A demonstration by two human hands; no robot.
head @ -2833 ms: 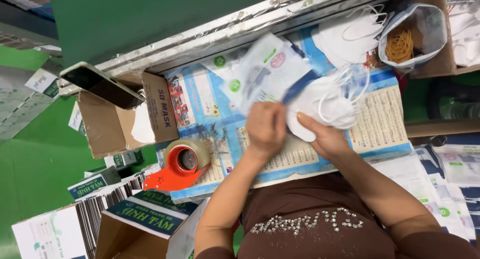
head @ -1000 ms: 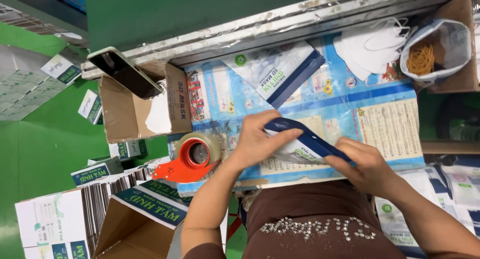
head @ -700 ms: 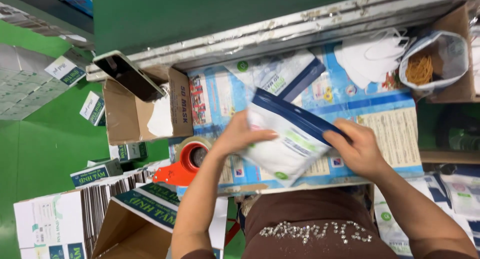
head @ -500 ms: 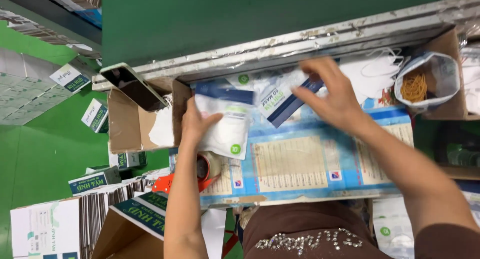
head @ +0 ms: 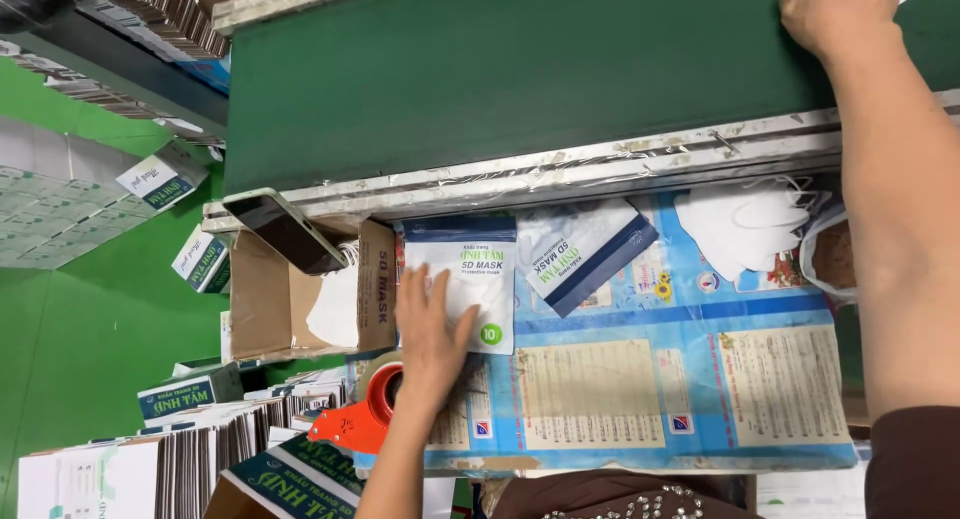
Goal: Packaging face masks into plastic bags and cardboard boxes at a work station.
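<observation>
Green conveyor belt (head: 520, 79) fills the far part of the view, edged on its near side by a worn metal rail (head: 560, 174). Nearer lies the desk (head: 640, 399), covered by a blue printed sheet with pale text panels.

Left hand (head: 432, 334): open, fingers spread, palm pressed flat on the near edge of a white flat mask pouch with a dark blue top band and a green round sticker (head: 470, 279), which lies on the desk just right of an open brown cardboard box (head: 290, 299).

Right hand (head: 835, 9): reached far across the belt at the top right edge of the view, fingers closed around something white that is cut off by the frame; what it is cannot be told.

A second white pouch with a blue band (head: 585, 254) lies tilted just right of the first, their edges touching. A loose pile of white face masks (head: 745, 229) sits further right beside a clear bag (head: 830, 259). A dark smartphone (head: 287, 231) rests on the far rim of the cardboard box, which holds white masks. An orange tape dispenser (head: 365, 419) lies near the left wrist, with stacks of flattened printed cartons (head: 200, 449) at the near left.
</observation>
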